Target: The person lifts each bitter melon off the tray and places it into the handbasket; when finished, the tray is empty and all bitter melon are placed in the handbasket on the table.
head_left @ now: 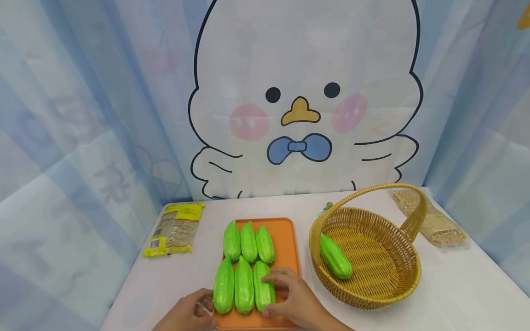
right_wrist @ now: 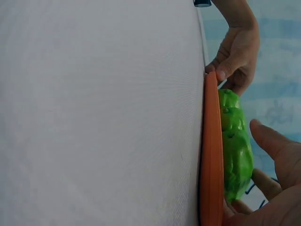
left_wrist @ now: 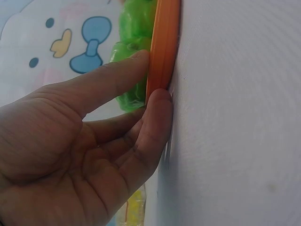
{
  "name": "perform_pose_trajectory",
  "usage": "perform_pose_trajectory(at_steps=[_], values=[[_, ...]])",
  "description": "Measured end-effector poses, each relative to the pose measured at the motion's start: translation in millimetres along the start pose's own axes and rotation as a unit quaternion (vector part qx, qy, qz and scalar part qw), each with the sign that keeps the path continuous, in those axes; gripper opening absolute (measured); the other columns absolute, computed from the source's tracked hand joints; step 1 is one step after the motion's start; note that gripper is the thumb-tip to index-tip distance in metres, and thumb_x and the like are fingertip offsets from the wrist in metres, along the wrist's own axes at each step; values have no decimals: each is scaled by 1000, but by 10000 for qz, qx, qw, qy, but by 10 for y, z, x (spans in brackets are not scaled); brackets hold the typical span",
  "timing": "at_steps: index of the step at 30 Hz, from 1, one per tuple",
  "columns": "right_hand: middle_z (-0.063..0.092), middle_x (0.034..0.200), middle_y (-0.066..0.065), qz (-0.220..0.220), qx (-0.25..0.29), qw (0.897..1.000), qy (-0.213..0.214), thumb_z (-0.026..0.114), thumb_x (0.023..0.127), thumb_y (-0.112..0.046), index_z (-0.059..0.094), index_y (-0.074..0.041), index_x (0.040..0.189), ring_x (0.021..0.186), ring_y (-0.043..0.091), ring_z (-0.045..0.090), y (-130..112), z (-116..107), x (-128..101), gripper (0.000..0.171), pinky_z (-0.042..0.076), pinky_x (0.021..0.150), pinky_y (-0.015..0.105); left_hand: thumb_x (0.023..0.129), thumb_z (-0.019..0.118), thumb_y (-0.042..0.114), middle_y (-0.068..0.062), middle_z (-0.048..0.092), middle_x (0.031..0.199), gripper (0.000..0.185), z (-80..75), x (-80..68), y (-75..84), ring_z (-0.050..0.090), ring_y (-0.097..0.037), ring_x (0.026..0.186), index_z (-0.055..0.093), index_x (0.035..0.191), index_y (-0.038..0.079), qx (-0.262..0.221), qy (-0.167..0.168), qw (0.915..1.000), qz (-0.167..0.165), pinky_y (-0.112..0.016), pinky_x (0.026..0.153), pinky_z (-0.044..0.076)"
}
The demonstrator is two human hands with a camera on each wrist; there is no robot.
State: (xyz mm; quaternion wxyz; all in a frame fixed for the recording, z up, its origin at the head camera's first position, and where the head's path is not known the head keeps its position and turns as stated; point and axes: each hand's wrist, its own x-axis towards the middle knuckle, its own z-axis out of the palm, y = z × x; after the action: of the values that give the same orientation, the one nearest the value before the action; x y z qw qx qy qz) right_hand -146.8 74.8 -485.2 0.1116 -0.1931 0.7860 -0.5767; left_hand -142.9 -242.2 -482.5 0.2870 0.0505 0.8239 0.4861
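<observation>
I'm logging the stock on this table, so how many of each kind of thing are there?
Green gourds: 7 (6 on the orange tray, e.g.; 1 in the basket)
Orange tray: 1
Wicker basket: 1
Yellow packet: 1
Clear bag: 1
Total: 11

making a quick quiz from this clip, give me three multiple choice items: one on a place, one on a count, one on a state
1. Where is the lone green gourd?
A. in the wicker basket
B. on the yellow packet
C. on the bare table

2. How many green gourds lie on the orange tray?
A. four
B. six
C. eight

3. What is the right hand doing?
A. holding the basket handle
B. lying flat on the table
C. touching the near right gourd

Key: 1 A, it lies inside the basket; 2 B, two rows of three; 3 C, its fingers lie on that gourd.
</observation>
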Motion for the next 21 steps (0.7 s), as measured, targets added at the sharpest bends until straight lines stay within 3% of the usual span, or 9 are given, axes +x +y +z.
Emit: perform_pose_trajectory(at_steps=[3,11,16,21], values=[[50,132,2,2,-73,9999,129,91,71,-29,66,-23,123,117,28,54,10,17,0,58,48,93,39,84,75,10,-6,59,96,52,-4,-6,7,62,-21,84,53,128,-8,14,-7,10000,24,-40,72,53],[53,130,9,252,427,9986,208,90,72,-18,65,-19,122,108,26,59,-10,33,-11,56,53,81,29,85,75,11,-5,59,96,52,-9,3,20,61,-21,84,53,128,-7,89,27,10000,-10,-40,72,53],[59,126,11,485,856,9951,79,88,74,-15,65,-17,124,105,26,62,-19,12,-45,56,54,80,32,85,75,11,-5,59,96,52,-13,17,-4,61,-21,85,53,128,-7,55,-9,10000,-48,-40,73,53],[62,128,7,498,869,9950,-2,86,76,-18,65,-21,125,115,29,59,-39,-88,-82,53,50,91,44,84,75,10,-6,59,95,52,-13,21,-18,61,-22,84,53,128,-8,14,-44,10000,5,-40,73,53]])
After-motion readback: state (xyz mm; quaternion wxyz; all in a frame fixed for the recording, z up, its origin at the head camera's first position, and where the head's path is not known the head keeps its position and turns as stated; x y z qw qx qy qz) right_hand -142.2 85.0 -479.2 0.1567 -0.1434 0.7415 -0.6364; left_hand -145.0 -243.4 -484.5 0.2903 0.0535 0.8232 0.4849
